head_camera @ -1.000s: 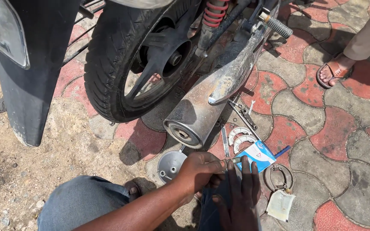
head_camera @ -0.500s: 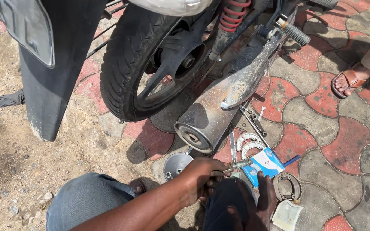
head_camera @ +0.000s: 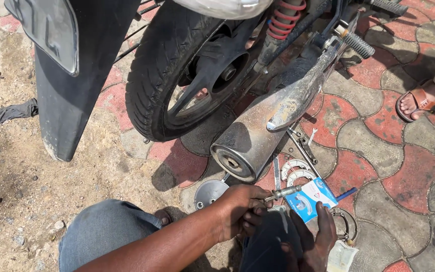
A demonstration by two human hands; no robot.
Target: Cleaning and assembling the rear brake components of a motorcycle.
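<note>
- The left hand (head_camera: 240, 209) is clamped around one end of a short metal bolt (head_camera: 284, 192), which pokes out to the right from between thumb and fingers, just below the mouth of the exhaust.
- The right hand (head_camera: 314, 243) lies open, fingers spread and pointing up, its fingertips touching the lower edge of a small box; it grips nothing.
- The bolt is dull grey steel, slim, with a thicker collar near its free end; it sits tilted slightly upward, close above the box.
- The box (head_camera: 310, 199), one only, is a flat blue-and-white carton with a red triangle mark and a picture of curved parts, lying on the paving between the two hands.
- Two pale curved brake shoes (head_camera: 296, 172) rest side by side on the paving just above the box.
- A round grey metal plate (head_camera: 210, 193) lies to the left of the left hand.
- One chrome exhaust silencer (head_camera: 268, 130) slants down toward the hands, beside the single rear tyre (head_camera: 159, 75) of a motorcycle.
- A clear plastic packet (head_camera: 340, 255) sits at the bottom edge, right of the right hand.
- One sandalled foot (head_camera: 419, 102) of another person stands well apart at the right.
</note>
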